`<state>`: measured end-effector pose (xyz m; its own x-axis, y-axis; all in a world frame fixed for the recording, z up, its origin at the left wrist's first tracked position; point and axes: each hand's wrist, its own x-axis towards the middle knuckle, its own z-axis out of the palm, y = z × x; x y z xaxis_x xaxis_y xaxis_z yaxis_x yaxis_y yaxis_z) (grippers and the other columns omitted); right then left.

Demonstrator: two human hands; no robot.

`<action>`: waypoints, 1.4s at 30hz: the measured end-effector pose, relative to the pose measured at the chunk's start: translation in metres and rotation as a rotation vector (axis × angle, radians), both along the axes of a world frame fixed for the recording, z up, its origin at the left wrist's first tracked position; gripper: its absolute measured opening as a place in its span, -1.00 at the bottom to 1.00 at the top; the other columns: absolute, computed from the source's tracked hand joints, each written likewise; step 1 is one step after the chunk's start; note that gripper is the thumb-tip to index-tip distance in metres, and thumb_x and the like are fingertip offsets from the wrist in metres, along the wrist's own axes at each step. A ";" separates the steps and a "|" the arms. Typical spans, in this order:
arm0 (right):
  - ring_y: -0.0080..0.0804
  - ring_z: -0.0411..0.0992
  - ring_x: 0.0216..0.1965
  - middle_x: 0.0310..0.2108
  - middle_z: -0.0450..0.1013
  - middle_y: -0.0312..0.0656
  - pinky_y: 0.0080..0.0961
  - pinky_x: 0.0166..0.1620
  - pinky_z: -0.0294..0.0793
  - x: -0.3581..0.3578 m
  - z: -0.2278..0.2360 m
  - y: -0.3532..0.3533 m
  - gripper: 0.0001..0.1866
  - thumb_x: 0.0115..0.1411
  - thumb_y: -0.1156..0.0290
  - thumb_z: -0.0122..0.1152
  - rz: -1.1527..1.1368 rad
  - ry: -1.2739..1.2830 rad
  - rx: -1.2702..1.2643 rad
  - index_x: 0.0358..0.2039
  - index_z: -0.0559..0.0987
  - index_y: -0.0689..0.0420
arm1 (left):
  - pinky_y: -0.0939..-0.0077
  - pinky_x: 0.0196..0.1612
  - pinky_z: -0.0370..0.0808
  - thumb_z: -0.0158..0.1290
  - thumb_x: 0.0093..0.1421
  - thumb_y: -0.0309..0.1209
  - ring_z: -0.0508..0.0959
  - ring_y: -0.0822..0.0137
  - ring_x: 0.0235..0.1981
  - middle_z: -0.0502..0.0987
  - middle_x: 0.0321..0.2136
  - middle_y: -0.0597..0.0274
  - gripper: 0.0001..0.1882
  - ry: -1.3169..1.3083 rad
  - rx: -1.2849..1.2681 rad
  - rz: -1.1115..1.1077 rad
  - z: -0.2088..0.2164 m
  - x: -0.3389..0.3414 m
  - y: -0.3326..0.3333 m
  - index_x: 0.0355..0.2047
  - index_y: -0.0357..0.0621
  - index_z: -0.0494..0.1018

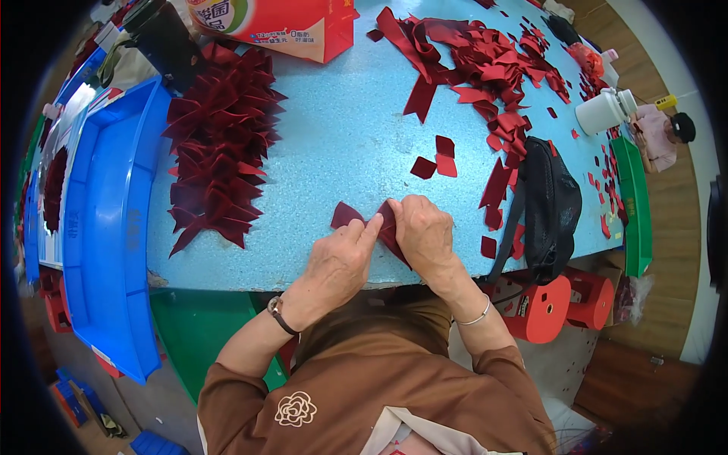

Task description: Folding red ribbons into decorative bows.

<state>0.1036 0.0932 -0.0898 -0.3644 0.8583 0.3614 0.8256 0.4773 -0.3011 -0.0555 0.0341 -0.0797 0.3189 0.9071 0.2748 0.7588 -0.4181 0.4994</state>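
Note:
Near the front edge of the blue table, both my hands are closed on one dark red ribbon bow point(346, 215). My left hand point(338, 260) presses a fingertip at its middle, and my right hand point(426, 233) pinches the upper part on the right. A tail of the ribbon slants down between the hands; the pinched middle is partly hidden by my fingers. Just beyond lie a few small cut ribbon pieces point(446, 155). To the left a long stack of finished-looking dark red bows point(220, 144) rests on the table. Loose red ribbon strips point(485, 57) are heaped at the far right.
A blue plastic tray point(76, 197) stands along the left edge, beside a dark bottle point(163, 45). A red carton point(288, 30) is at the back. On the right are a black mesh bag point(552, 208), a white jar point(603, 112) and a green tray point(633, 205). Red ribbon spools point(542, 311) sit below.

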 end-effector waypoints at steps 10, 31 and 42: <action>-0.53 0.27 -0.64 -0.61 0.34 -0.22 -0.50 -0.57 0.27 0.025 0.015 0.012 -0.82 0.17 0.38 0.22 -0.037 0.423 -0.161 -0.38 0.48 0.24 | 0.34 -0.50 0.41 -0.01 0.02 -0.61 0.42 0.20 -0.51 0.31 -0.52 0.13 -0.51 0.020 0.038 -0.002 -0.006 -0.002 0.000 0.03 -0.36 0.31; -0.29 0.41 -0.54 -0.51 0.45 -0.18 -0.48 -0.47 0.38 0.021 0.052 -0.022 -0.89 0.02 0.54 0.29 0.441 0.571 -0.189 -0.43 0.53 0.22 | 0.20 -0.13 0.37 0.29 -0.13 -0.42 0.42 0.05 -0.22 0.48 -0.33 0.04 -0.57 -0.398 0.150 0.082 0.057 -0.018 -0.006 -0.19 -0.18 0.47; -0.34 0.44 -0.41 -0.39 0.47 -0.07 -0.50 -0.36 0.43 0.043 0.071 -0.069 -0.75 -0.04 0.57 0.36 0.550 0.736 -0.160 -0.33 0.51 0.32 | 0.27 -0.25 0.42 0.15 -0.13 -0.57 0.47 0.16 -0.39 0.49 -0.41 0.16 -0.75 -0.256 0.308 -0.137 0.062 -0.005 -0.040 -0.36 -0.26 0.47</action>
<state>0.1466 0.0242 -0.0189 -0.4603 0.6929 0.5550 0.0708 0.6518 -0.7551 -0.0600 -0.0063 -0.0182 0.3172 0.7239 0.6126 0.5533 -0.6659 0.5004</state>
